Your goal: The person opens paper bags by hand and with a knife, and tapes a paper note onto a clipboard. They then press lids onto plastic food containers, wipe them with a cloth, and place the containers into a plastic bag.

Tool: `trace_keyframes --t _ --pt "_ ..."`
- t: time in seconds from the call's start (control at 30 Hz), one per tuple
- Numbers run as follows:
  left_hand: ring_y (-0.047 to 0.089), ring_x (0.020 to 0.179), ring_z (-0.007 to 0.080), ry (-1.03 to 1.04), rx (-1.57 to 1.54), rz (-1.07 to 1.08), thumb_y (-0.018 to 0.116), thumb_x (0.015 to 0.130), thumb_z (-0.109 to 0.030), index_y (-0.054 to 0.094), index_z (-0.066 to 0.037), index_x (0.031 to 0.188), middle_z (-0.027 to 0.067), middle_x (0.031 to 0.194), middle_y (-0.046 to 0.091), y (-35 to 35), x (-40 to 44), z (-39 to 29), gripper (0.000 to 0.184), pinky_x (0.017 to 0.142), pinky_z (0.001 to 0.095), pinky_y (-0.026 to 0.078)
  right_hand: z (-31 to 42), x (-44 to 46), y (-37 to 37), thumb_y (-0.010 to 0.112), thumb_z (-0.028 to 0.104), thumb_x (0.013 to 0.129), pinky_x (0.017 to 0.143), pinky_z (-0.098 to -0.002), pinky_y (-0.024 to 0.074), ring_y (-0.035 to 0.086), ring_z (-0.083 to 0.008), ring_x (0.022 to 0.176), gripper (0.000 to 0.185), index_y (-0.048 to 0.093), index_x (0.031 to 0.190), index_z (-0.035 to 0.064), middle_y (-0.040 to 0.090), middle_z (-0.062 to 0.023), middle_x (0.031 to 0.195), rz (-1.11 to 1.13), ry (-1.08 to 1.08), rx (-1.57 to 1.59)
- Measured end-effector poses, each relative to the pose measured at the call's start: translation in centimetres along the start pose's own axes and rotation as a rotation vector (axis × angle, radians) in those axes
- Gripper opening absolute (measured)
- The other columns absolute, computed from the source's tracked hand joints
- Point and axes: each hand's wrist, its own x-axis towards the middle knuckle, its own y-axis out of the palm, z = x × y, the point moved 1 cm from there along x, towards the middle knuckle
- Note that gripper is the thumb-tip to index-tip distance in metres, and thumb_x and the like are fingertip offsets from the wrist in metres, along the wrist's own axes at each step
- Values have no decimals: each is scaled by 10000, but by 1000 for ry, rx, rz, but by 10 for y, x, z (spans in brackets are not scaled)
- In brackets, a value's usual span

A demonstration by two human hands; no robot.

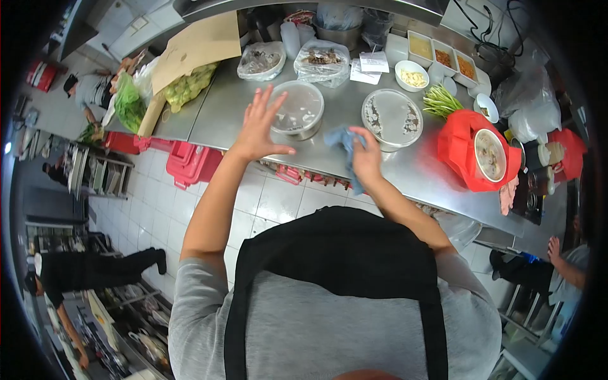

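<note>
My left hand is raised with its fingers spread, close to the left side of a round lidded container; whether it touches the lid I cannot tell. In my right hand a blue cloth is bunched, partly smeared by motion, with one end hanging past the counter's front edge. Just beyond that hand stands a second round tub with a clear lid, patterned around its rim. Both containers rest on the steel counter.
Bagged bowls, paper slips, a bowl of pale slices and green stalks line the back. On the right, a bowl sits inside red plastic. Red bins stand below. Other people are around.
</note>
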Motion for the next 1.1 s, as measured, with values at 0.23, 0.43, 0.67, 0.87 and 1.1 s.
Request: trace_keyframes --t 0.23,0.43,0.67,0.87,1.1 --pt "63 1384 403 117 87 188 800 518 -506 214 -258 1446 167 1512 84 29 31 45 1125 1090 515 162 -58 117 95 425 -22 834 917 -357 406 525 -268 1037 335 565 1131 44 562 -148 1070 -541 56 264" --pt "80 1374 429 153 38 129 752 577 -551 223 -242 1446 219 1497 97 36 30 51 1064 1087 497 173 -3 71 90 366 -55 847 888 -320 437 549 -195 1020 367 573 1134 39 601 -94 1083 43 450 758" --pt "111 1370 425 189 55 139 749 588 -543 231 -217 1444 200 1499 114 28 31 52 1052 1086 489 176 37 -70 27 424 -22 832 916 -286 410 569 -148 968 268 618 1014 15 635 -65 995 730 259 286" --pt "341 1274 325 252 -408 -62 742 720 -278 308 -88 1371 178 1352 374 26 3 -31 805 989 420 354 97 -47 1 419 52 914 845 -276 448 570 -147 933 303 513 1200 15 584 -74 1104 322 404 874" --pt "567 925 148 -465 -1408 -2 598 842 -35 359 -68 1277 122 1142 539 103 -62 -60 497 759 276 488 77 -47 14 590 86 850 928 -279 396 500 -136 1058 431 476 1264 47 519 -64 1210 624 262 359"
